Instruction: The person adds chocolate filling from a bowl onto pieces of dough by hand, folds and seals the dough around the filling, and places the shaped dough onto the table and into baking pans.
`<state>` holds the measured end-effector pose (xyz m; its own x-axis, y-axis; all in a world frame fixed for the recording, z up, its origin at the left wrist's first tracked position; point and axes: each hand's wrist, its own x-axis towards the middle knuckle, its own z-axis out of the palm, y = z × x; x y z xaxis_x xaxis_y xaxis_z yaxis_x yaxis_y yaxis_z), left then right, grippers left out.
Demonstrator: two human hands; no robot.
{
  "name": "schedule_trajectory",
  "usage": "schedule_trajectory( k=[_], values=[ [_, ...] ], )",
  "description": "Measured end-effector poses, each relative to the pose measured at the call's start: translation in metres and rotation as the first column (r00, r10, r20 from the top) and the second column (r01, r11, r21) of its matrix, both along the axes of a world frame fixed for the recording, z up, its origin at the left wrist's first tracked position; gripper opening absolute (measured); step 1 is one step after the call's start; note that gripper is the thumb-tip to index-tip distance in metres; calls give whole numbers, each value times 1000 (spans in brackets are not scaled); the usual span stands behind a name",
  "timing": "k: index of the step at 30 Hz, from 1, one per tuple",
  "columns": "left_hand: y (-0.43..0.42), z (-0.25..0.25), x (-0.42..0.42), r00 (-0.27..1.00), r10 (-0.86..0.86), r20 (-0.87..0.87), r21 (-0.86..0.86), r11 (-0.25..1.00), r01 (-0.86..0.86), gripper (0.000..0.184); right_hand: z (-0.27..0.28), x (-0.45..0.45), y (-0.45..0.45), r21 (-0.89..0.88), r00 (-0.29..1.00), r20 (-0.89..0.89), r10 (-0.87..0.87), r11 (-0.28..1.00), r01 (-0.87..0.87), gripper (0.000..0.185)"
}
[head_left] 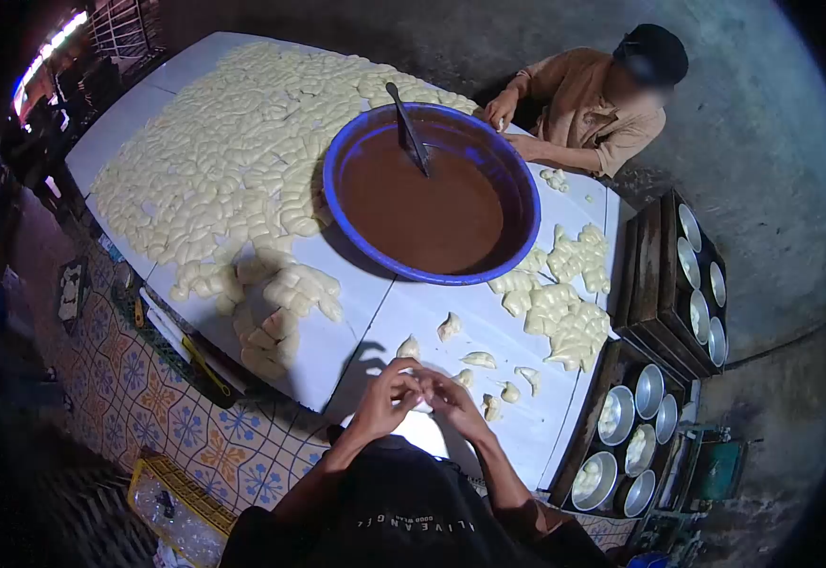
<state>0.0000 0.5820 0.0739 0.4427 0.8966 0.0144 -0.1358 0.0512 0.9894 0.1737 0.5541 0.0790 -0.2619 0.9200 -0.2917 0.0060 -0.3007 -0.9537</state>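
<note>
My left hand (392, 396) and my right hand (452, 402) meet over the near edge of the table, fingers curled together in a pinch. A small pale bit, apparently a piece of dough (422, 406), shows between the fingertips; most of it is hidden. Just beyond them, several small folded dough pieces (478, 360) lie scattered on the white tabletop (375, 355). One dough piece (408, 347) is right above my left hand. Farther off stands a blue basin (335, 204) of brown filling (413, 213), with a dark flat-bladed tool (408, 133) leaning in it.
Dough lumps (233, 161) cover the far left tabletop; more dough (564, 322) lies at right. A co-worker (588, 114) sits at the far side, hands at the table. Round metal tins (616, 417), some holding dough, stand at right beside a wooden crate (654, 275). A yellow crate (162, 502) is lower left.
</note>
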Motion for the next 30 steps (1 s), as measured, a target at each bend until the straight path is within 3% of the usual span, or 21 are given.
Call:
schedule_trajectory(
  k=[1, 3, 4, 5, 7, 9, 10, 11, 12, 15, 17, 18, 19, 20, 21, 22, 23, 25, 27, 28, 30],
  values=[
    [-3, -2, -7, 993, -69, 94, -29, 997, 72, 46, -11, 7, -7, -227, 976, -209, 59, 968, -107, 59],
    [-8, 12, -15, 967, -99, 235, 56, 995, 88, 49, -5, -7, -9, -108, 988, -126, 88, 989, -102, 61],
    [-8, 12, -17, 982, 47, 182, 123, 990, -70, 48, -22, -10, -10, 167, 984, 155, 89, 979, -115, 62],
    [-10, 12, -19, 972, 194, 133, 192, 957, -218, 48, -27, -20, -6, 194, 977, 211, -40, 981, -2, 59],
    [-6, -10, -31, 928, 369, -57, 203, 914, -351, 39, -29, -21, 7, 434, 900, 434, -42, 885, -168, 58],
    [-5, -11, -36, 902, 416, 115, -63, 909, -411, 35, -43, -20, 15, 398, 910, 416, -8, 900, -174, 53],
    [-6, -16, -39, 883, 454, 117, -149, 887, -437, 33, -48, -13, 17, 514, 903, 421, -83, 842, -162, 50],
    [-5, -23, -43, 882, 466, 72, -63, 885, -462, 28, -46, -11, 15, 612, 897, 415, -154, 776, -150, 47],
    [-5, -32, -43, 875, 479, 64, -44, 878, -477, 25, -36, -14, 18, 515, 919, 345, -193, 857, -13, 39],
    [1, -37, -35, 880, 475, 32, -40, 880, -473, 20, -26, -35, 42, 592, 702, 576, -420, 806, -3, 35],
    [4, -35, -19, 879, 476, 26, -115, 875, -470, 16, -56, -32, 56, 567, 746, 583, -321, 819, -92, 34],
    [4, -32, -14, 882, 469, 34, -95, 880, -464, 16, -58, -26, 59, 388, 878, 439, -189, 922, 5, 34],
    [5, -30, -9, 880, 473, 42, -78, 880, -469, 18, -59, -21, 57, 431, 842, 485, -239, 902, 8, 38],
    [5, -27, -3, 875, 483, 31, -123, 871, -477, 23, -35, -21, 52, 360, 887, 390, -246, 928, 99, 42],
    [5, -11, -1, 871, 489, -48, -55, 870, -491, 30, -5, -23, 45, 273, 920, 293, -260, 945, 180, 45],
    [7, -12, 2, 899, 438, 1, -104, 894, -435, 33, 11, -19, 40, 287, 931, 266, -250, 942, 171, 51],
    [9, -5, 5, 922, 383, 51, -149, 916, -372, 36, 19, -17, 34, 244, 959, 126, -255, 945, 219, 49],
    [9, 4, 15, 937, 340, 82, -161, 932, -324, 35, 43, -18, 23, 364, 891, 290, -348, 901, 234, 42],
    [12, 8, 26, 971, 231, 59, -51, 972, -228, 28, 33, -21, 15, 412, 844, 220, -490, 830, 375, 28],
    [10, 17, 33, 943, 328, 57, -123, 940, -320, 19, 31, -19, 13, 402, 849, 210, -485, 834, 377, 25],
    [10, 19, 34, 944, 327, -45, -43, 943, -329, 16, 23, -11, 18, 375, 857, 153, -492, 831, 411, 22]
  ],
)
